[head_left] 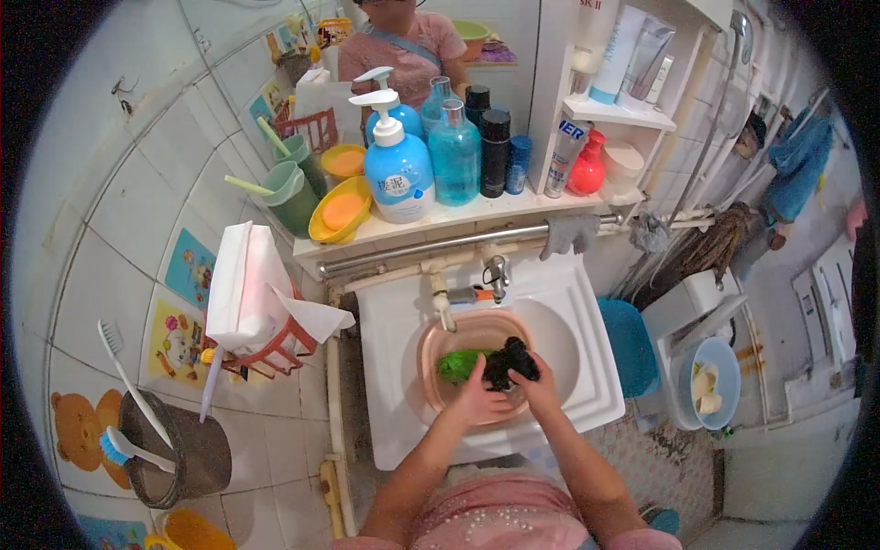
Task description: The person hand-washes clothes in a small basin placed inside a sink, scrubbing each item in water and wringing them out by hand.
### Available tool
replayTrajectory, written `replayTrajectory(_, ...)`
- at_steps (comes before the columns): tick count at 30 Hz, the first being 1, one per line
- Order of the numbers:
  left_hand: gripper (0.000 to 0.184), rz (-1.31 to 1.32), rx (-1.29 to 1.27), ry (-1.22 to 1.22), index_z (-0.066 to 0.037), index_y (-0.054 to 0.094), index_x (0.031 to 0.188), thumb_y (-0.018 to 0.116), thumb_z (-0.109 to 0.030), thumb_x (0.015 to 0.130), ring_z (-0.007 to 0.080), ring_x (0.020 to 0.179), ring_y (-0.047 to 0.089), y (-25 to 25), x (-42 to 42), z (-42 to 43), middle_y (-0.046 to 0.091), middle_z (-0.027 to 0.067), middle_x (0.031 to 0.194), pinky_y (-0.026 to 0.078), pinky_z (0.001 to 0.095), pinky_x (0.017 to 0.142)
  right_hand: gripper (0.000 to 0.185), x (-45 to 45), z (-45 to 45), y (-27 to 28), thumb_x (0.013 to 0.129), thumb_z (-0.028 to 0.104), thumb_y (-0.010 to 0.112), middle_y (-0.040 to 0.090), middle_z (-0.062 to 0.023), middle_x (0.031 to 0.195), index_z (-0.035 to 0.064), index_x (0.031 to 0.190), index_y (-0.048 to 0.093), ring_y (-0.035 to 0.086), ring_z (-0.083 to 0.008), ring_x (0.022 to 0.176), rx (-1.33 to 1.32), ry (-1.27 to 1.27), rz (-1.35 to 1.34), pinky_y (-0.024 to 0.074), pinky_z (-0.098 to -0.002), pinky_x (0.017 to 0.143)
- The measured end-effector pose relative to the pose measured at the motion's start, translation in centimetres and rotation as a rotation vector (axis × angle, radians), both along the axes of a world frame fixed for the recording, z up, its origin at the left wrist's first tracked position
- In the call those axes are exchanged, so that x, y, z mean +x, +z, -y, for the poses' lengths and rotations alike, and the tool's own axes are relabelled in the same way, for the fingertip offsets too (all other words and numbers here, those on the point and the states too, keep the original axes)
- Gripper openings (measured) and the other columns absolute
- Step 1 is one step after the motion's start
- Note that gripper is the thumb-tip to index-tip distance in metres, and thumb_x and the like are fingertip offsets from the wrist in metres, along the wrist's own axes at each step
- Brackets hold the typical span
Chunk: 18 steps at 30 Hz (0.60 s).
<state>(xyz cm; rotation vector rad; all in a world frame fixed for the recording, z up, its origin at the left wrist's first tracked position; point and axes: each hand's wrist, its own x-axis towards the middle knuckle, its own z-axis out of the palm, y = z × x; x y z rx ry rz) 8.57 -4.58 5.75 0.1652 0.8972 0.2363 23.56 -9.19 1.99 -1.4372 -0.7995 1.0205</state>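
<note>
A bunched black cloth (510,364) is gripped between my two hands above the pink basin (428,346). My left hand (481,400) closes on its lower left side, and my right hand (538,379) on its right side. What kind of garment it is, I cannot tell from its crumpled shape. Just left of it, a bright green item (458,365), perhaps cloth, lies inside the basin. The basin rests in the white sink (587,376), below the plastic tap (443,307) and a metal faucet (496,275).
A shelf (513,213) above the sink holds a blue pump bottle (400,174), a yellow soap dish (341,211) and several other bottles. Left, a tissue pack (247,289) sits in a red wall basket (284,351). A blue bucket (713,367) stands right, beside a blue bin (627,348).
</note>
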Motion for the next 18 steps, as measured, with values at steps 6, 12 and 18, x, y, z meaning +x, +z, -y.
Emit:
replayTrajectory(6, 0.031, 0.262, 0.125, 0.274, -0.008, 0.056, 0.095, 0.061, -0.035, 0.080, 0.0245, 0.079, 0.059, -5.0, 3.2, -2.1, 0.059, 0.0106, 0.086, 0.050, 0.0384, 0.071, 0.049, -2.0, 1.6, 3.3, 0.065, 0.003, 0.068, 0.055, -0.0133, 0.109, 0.0062, 0.112, 0.053, 0.050, -0.0248, 0.106, 0.101, 0.274, 0.163, 0.0361, -0.0345, 0.094)
replayTrajectory(12, 0.024, -0.014, 0.014, 0.504, -0.001, 0.051, 0.102, 0.054, -0.011, 0.080, 0.0279, 0.082, 0.059, -7.2, 5.0, -2.7, 0.058, 0.0129, 0.092, 0.051, 0.0394, 0.072, 0.062, -1.5, 2.2, 6.8, 0.067, 0.004, 0.063, 0.042, -0.0161, 0.126, 0.0107, 0.125, 0.041, 0.039, -0.0386, 0.115, 0.207, 0.021, 0.757, 0.0323, -0.0411, 0.098)
replayTrajectory(18, 0.037, -0.384, 0.178, 0.457, 0.005, 0.045, 0.109, 0.057, -0.016, 0.081, 0.0298, 0.094, 0.055, -3.4, 6.4, -1.2, 0.054, 0.0187, 0.104, 0.045, 0.0388, 0.077, 0.048, -1.4, 2.0, 4.9, 0.073, 0.001, 0.048, 0.050, -0.0211, 0.110, 0.0040, 0.120, 0.041, 0.056, -0.0374, 0.089, 0.028, 0.256, 1.227, 0.0488, -0.0409, 0.069)
